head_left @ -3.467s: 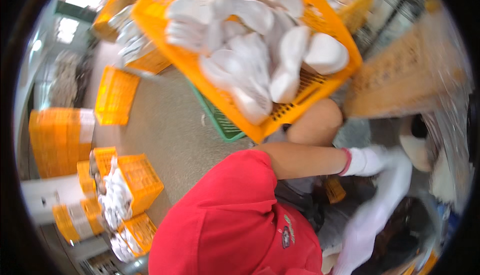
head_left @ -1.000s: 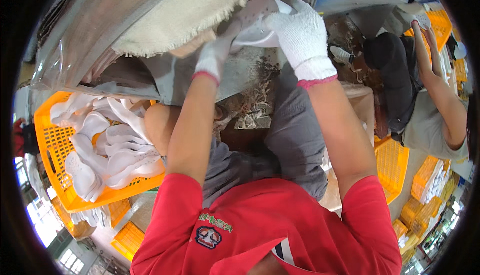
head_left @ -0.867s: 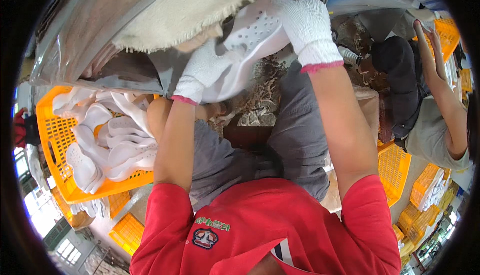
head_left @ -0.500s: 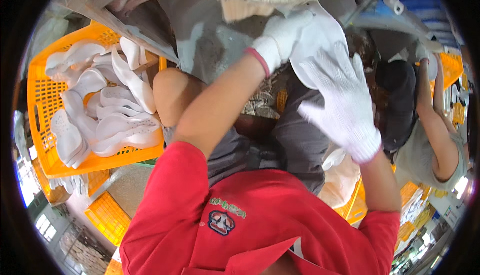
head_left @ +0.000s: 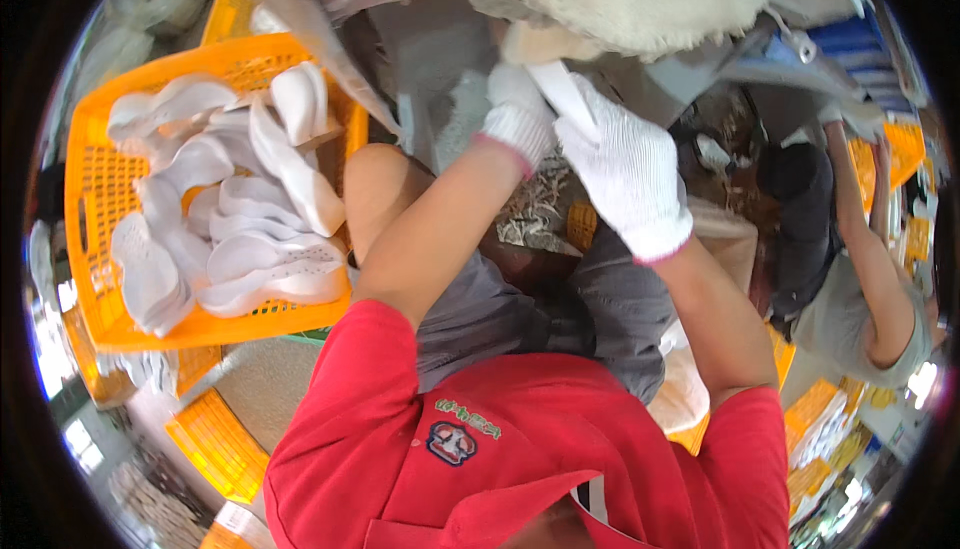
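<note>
A white moulded insole [head_left: 563, 95] is held up edge-on between my two hands, just under a pale beige pad [head_left: 548, 43]. My left hand [head_left: 520, 117], in a white knit glove, grips its left side, with the fingertips partly hidden. The gloved right hand [head_left: 622, 164] is closed round the insole's right side, thumb lying along it. To the left, an orange crate [head_left: 95, 279] holds a heap of similar white insoles [head_left: 265, 219], some with small holes.
Above my hands hangs a fuzzy cream cloth [head_left: 640, 9] on a grey machine housing. White scraps [head_left: 540, 214] lie between my knees. On the right sits a co-worker [head_left: 865, 289]. More orange crates [head_left: 213, 444] stand on the floor.
The insole has turned from showing its broad face to edge-on and moved left. My right hand has gone from spread flat against it to closed on it; the left has moved slightly left and down.
</note>
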Available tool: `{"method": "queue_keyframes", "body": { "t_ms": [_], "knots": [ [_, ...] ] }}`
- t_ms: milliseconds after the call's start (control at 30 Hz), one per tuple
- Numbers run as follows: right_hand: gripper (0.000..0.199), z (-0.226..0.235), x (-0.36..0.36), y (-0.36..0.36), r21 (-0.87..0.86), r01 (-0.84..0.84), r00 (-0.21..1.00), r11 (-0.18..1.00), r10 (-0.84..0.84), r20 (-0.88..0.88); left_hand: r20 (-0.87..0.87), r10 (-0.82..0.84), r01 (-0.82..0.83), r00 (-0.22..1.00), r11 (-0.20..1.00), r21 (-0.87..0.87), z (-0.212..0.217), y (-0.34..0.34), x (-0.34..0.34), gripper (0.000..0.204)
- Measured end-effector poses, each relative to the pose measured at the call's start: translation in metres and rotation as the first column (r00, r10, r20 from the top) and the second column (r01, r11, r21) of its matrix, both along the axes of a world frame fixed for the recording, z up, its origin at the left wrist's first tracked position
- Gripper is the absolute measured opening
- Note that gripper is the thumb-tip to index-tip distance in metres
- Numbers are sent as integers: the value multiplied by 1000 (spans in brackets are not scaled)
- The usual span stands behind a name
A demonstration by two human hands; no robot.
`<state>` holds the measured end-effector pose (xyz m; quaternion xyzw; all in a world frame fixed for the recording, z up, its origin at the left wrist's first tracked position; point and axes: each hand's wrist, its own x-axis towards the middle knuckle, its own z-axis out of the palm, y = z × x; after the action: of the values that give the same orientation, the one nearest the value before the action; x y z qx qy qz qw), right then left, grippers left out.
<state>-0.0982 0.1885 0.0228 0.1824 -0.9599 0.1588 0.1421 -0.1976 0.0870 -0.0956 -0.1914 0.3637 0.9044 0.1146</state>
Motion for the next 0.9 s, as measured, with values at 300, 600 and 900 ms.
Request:
{"method": "queue_keyframes", "body": {
  "t_ms": [300, 600, 900],
  "knots": [
    [13, 24, -28, -22, 296, 88, 996, 951, -74, -58, -157, -50, 117, 986, 883, 454, -1, 5, 17, 65],
    [87, 19, 2, 7, -356, 1, 856, 935, 183, 484, -108, -191, 217, 976, 914, 342, 21, 0, 8, 72],
    [66, 43, 46, -24, -61, 1, 951, 998, 17, 309, -63, -154, 163, 986, 819, 550, -5, 0, 12, 68]
  ]
}}
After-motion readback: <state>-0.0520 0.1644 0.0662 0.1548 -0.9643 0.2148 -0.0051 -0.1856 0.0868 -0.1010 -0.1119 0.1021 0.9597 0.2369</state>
